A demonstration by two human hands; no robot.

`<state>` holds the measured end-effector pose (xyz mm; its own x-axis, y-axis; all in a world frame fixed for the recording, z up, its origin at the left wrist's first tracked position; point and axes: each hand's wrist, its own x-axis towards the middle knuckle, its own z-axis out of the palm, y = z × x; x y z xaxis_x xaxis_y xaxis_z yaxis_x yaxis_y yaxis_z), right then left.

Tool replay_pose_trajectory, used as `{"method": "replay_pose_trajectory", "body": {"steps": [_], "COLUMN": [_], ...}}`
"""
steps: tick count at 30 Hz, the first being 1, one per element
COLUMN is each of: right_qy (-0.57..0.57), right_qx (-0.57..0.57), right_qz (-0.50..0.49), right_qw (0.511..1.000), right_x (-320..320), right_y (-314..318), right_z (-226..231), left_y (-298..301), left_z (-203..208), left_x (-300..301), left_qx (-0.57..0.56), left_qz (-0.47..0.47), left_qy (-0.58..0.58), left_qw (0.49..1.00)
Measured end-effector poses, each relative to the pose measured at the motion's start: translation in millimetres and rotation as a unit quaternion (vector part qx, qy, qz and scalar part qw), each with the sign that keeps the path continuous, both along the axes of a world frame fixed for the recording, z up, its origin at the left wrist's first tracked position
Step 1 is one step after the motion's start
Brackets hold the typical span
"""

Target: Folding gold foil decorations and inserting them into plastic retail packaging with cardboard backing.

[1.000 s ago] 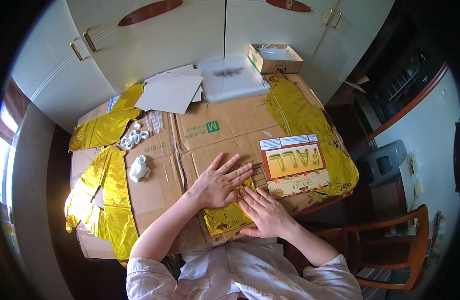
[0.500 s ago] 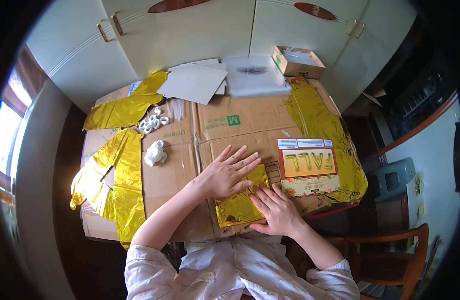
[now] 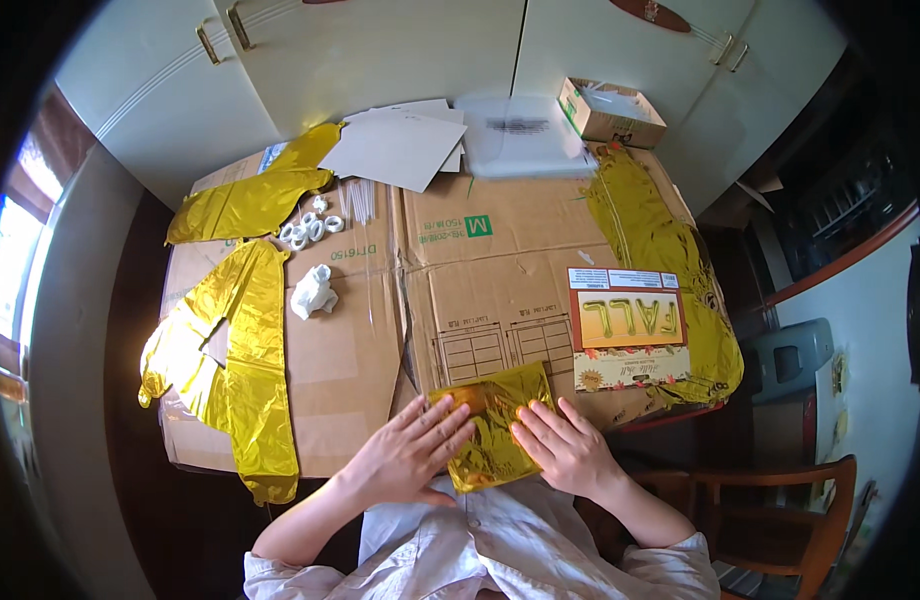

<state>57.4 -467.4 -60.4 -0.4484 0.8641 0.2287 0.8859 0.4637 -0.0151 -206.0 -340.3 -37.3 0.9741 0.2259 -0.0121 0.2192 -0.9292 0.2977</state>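
Clock directions run from the middle of the folded foil (image 3: 510, 415), which lies on the near part of the cardboard (image 3: 510, 280), its six o'clock edge at the cardboard's near edge, just in front of the person's shirt (image 3: 460, 540). The left hand (image 3: 412, 450) lies palm down at nine, fingers spread on the foil's left side. The right hand (image 3: 565, 447) rests at three, fingers stretched over the right side. Both are opened wide, not closed round anything; whether the right thumb tucks under the edge I cannot tell.

Straight out at twelve, a broad strip of cardboard runs to the clear bag (image 3: 525, 150) at the far edge. Paper (image 3: 398, 150) sits toward eleven, the box (image 3: 620, 118) toward one. The card (image 3: 630, 325) is close at two, overlapping the right foil (image 3: 655, 235), which follows the right edge. The wad (image 3: 314, 292) and rings (image 3: 302, 236) lie near ten; the left foil (image 3: 255, 370), past nine, droops over the near edge.
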Motion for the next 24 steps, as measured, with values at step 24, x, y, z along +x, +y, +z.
{"method": "replay_pose_trajectory", "body": {"steps": [24], "right_qy": [0.775], "right_qx": [-0.400], "right_qz": [-0.098], "right_qw": [0.480], "right_x": [30.6], "right_y": [85.0], "right_z": [18.4], "left_y": [25.0], "left_z": [-31.2], "left_x": [38.7], "left_qx": [-0.698], "left_qz": [0.294], "left_qy": [-0.382], "left_qw": [0.530]}}
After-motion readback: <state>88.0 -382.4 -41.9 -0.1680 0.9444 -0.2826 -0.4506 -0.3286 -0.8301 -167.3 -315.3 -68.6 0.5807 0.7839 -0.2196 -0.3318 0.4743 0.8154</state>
